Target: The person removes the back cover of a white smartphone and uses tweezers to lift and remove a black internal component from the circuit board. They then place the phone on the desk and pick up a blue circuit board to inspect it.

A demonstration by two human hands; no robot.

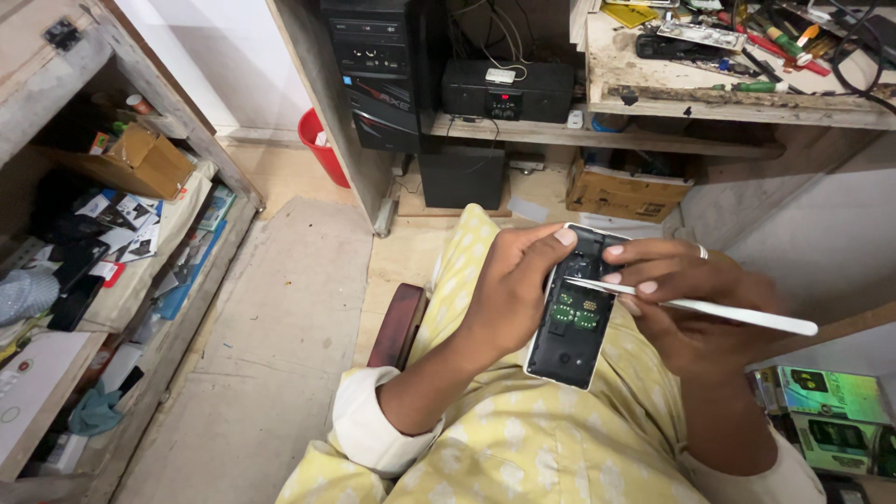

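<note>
left hand (509, 299) grips the opened white phone body (571, 313), back cover off, while right hand (686, 308) pinches a slim white probe (709, 310) over its exposed green circuit board (574, 311).

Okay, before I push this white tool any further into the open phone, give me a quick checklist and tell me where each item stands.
1. Left hand grips the opened phone firmly: ok.
2. Right hand holds the white tool in its fingers: ok.
3. Tool tip lies across the phone's upper part: ok.
4. Green circuit parts exposed and unobstructed: ok.
5. Tip seated in a seam: cannot tell.
6. Phone supported from below: not ok, it is held above the lap.
</note>
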